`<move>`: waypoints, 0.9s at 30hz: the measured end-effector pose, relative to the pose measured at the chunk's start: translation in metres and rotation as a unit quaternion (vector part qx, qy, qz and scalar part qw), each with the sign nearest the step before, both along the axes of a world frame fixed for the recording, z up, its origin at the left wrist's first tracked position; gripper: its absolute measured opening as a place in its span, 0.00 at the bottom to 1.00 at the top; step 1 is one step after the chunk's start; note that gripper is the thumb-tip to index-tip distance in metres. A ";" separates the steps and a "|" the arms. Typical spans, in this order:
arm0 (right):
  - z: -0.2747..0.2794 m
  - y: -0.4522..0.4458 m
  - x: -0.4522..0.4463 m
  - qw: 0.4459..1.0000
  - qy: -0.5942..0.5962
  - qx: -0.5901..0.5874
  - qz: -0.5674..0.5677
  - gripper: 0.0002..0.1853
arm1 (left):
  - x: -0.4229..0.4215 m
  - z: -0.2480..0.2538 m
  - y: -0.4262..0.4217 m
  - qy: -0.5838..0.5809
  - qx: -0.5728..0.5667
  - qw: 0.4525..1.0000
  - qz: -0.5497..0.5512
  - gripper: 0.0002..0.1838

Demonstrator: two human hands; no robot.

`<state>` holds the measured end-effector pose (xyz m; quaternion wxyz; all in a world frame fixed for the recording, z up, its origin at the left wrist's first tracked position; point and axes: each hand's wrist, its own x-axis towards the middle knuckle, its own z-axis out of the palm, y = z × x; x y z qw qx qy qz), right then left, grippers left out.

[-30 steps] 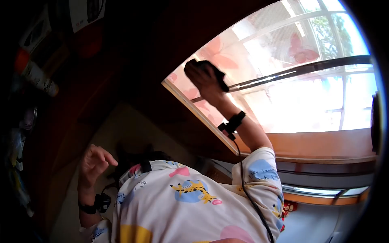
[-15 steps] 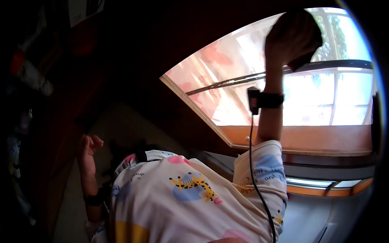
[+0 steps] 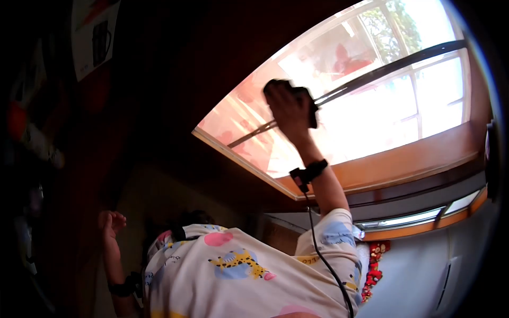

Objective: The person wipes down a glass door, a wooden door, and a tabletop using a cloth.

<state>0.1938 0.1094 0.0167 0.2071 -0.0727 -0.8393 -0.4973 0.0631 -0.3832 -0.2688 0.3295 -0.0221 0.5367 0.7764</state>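
A crumpled black cloth (image 3: 309, 106) is held by the right hand (image 3: 289, 109) before the bright, wood-framed glass window (image 3: 371, 124), nearer its left corner; the left hand (image 3: 112, 223) is loosely curled, partly open

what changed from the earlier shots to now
In the last half second, the right hand has moved left and lower in view across the window, carrying the dark cloth, back near its spot a second ago. The window looks more tilted, so the camera has apparently turned. Nothing visibly taken up or let go: the cloth stays in hand; the left hand stays raised, loosely curled.
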 end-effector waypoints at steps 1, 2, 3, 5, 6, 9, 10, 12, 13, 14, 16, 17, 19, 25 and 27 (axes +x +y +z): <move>0.058 -0.002 -0.002 0.996 0.073 0.041 -0.031 0.23 | -0.002 0.007 0.002 0.000 -0.015 1.000 -0.006 0.05; 0.110 0.013 -0.002 0.985 0.150 0.070 0.041 0.23 | -0.005 0.008 0.005 0.012 -0.004 1.000 0.004 0.05; 0.161 0.027 -0.006 0.960 0.186 0.118 0.173 0.22 | -0.005 0.008 0.008 0.011 0.005 1.000 -0.016 0.06; 0.251 0.037 -0.015 0.937 0.214 0.163 0.224 0.21 | -0.003 0.020 0.019 -0.003 0.011 0.999 -0.038 0.12; 0.286 0.039 -0.020 0.931 0.220 0.182 0.226 0.22 | -0.002 0.024 0.025 -0.001 0.017 0.999 -0.038 0.12; 0.324 0.024 -0.046 0.895 0.250 0.264 0.260 0.21 | 0.006 0.038 0.030 0.020 0.049 0.998 -0.036 0.11; 0.312 0.018 -0.059 0.884 0.253 0.277 0.280 0.21 | 0.009 0.043 0.032 0.019 0.048 0.998 -0.031 0.10; 0.241 0.000 -0.078 0.928 0.259 0.194 0.183 0.24 | 0.007 0.039 0.034 0.022 0.048 0.998 -0.029 0.08; 0.195 -0.025 -0.088 0.951 0.252 0.102 0.149 0.26 | 0.007 0.037 0.032 0.023 0.046 0.998 -0.028 0.08; 0.149 -0.035 -0.088 0.961 0.244 0.051 0.118 0.29 | 0.007 0.036 0.032 0.024 0.044 0.998 -0.030 0.08; 0.082 -0.049 -0.070 0.986 0.142 -0.037 0.077 0.30 | 0.009 0.035 0.030 0.029 0.042 0.998 -0.031 0.09; 0.049 -0.046 -0.061 0.993 0.096 -0.035 0.062 0.29 | 0.011 0.037 0.029 0.022 0.035 0.999 -0.018 0.09; -0.016 -0.043 -0.041 0.994 -0.029 -0.043 0.093 0.26 | 0.010 0.032 0.025 0.022 0.032 0.999 -0.016 0.09; 0.038 -0.035 -0.013 0.988 -0.059 -0.001 0.144 0.24 | 0.008 0.017 0.034 0.043 0.018 0.999 -0.028 0.11; 0.142 -0.039 -0.009 0.992 0.059 -0.026 0.106 0.26 | 0.007 0.023 0.038 0.059 0.017 0.997 -0.036 0.11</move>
